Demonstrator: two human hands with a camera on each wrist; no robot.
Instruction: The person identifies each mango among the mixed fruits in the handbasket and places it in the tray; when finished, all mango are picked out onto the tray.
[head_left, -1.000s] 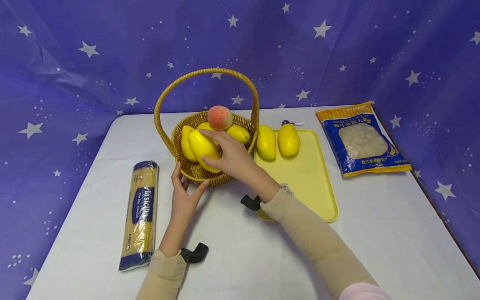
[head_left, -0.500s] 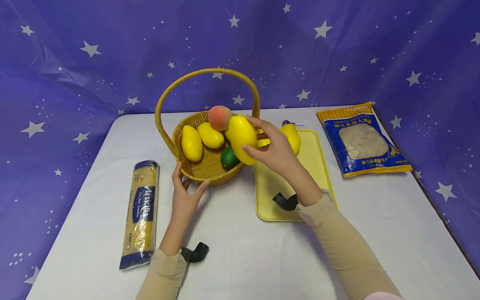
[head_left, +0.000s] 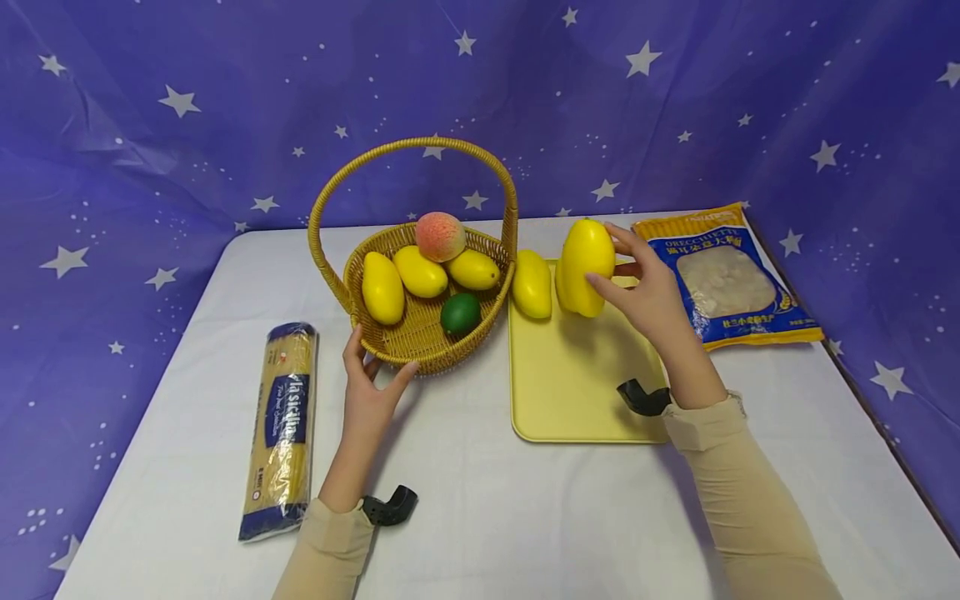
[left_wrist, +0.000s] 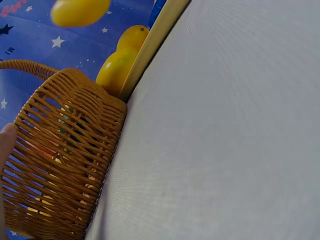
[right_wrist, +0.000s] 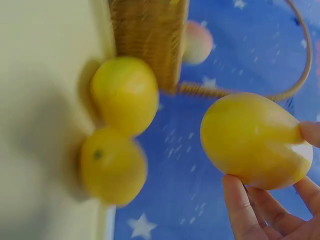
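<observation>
My right hand grips a yellow mango between thumb and fingers, above the yellow tray. On the tray's far left part lies one mango; a second mango, mostly covered in the head view by the held one, shows beside it in the right wrist view. My left hand holds the near side of the wicker basket, thumb and fingers spread around its rim. Inside are several yellow mangoes, a green fruit and a pink-orange peach.
A packet of spaghetti lies left of the basket. To the right of the tray is a blue and orange orecchiette bag, partly behind my right hand. The basket's tall handle arches over it. A purple starry cloth hangs behind the white table.
My right hand has lifted a mango out of the basket and carried it right, over the tray. The green fruit in the basket has come into view. My left hand stays put.
</observation>
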